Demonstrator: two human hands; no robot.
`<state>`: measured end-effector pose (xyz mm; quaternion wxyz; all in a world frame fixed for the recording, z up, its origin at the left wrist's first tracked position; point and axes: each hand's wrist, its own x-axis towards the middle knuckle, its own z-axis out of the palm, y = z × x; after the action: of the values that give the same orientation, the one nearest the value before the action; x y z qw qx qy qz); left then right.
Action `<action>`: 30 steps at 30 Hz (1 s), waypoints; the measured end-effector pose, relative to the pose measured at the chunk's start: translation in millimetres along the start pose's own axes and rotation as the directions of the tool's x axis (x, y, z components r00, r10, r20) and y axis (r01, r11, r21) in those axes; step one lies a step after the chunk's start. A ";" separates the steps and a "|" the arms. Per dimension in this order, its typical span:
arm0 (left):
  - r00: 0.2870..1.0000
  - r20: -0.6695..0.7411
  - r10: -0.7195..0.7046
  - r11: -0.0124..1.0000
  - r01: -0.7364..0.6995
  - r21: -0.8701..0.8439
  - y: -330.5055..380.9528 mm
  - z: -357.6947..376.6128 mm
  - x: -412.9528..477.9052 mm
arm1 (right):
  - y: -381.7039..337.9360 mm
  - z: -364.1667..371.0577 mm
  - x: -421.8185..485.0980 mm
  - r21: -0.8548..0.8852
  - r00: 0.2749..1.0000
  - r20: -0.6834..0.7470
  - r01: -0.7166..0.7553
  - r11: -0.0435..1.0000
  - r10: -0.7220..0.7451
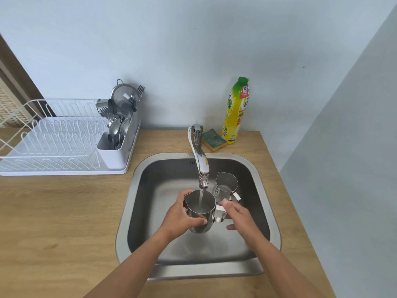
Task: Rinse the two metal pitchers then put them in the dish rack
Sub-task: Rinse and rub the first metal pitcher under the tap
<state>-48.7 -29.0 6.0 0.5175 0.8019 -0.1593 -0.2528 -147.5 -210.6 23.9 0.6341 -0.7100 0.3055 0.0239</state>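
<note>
Water runs from the chrome tap into a steel pitcher held upright above the sink. My left hand wraps around the pitcher's body from the left. My right hand holds its handle on the right, fingers partly spread. The second steel pitcher stands upright on the sink floor behind and to the right, untouched. The white wire dish rack sits on the counter at the left.
A cutlery holder full of spoons, forks and a strainer occupies the rack's right end. A yellow dish soap bottle and a green sponge stand behind the sink. The wooden counter stretches left; a wall closes the right side.
</note>
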 end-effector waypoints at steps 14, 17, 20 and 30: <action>0.996 0.085 0.005 0.997 0.001 -0.078 -3.7 -1.1 5.9 | 7.5 19.8 5.8 0.158 0.999 -0.044 0.011 0.987 -0.005; 0.999 0.034 0.003 0.998 -0.001 -0.057 -7.6 -10.4 2.8 | 5.6 22.1 5.2 0.161 0.999 0.035 -0.016 0.987 0.010; 0.999 0.020 -0.026 0.999 0.026 -0.047 -8.3 -3.5 -2.0 | 4.7 10.8 5.2 0.145 0.998 0.046 -0.049 0.988 0.043; 0.999 0.030 -0.028 0.999 0.029 -0.039 3.0 -7.6 1.8 | -3.7 6.2 10.3 0.144 0.998 0.052 -0.054 0.988 0.047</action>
<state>-42.9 -25.5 10.8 0.5269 0.7901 -0.1502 -0.2750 -135.2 -209.1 21.7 0.6904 -0.6533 0.3087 0.0350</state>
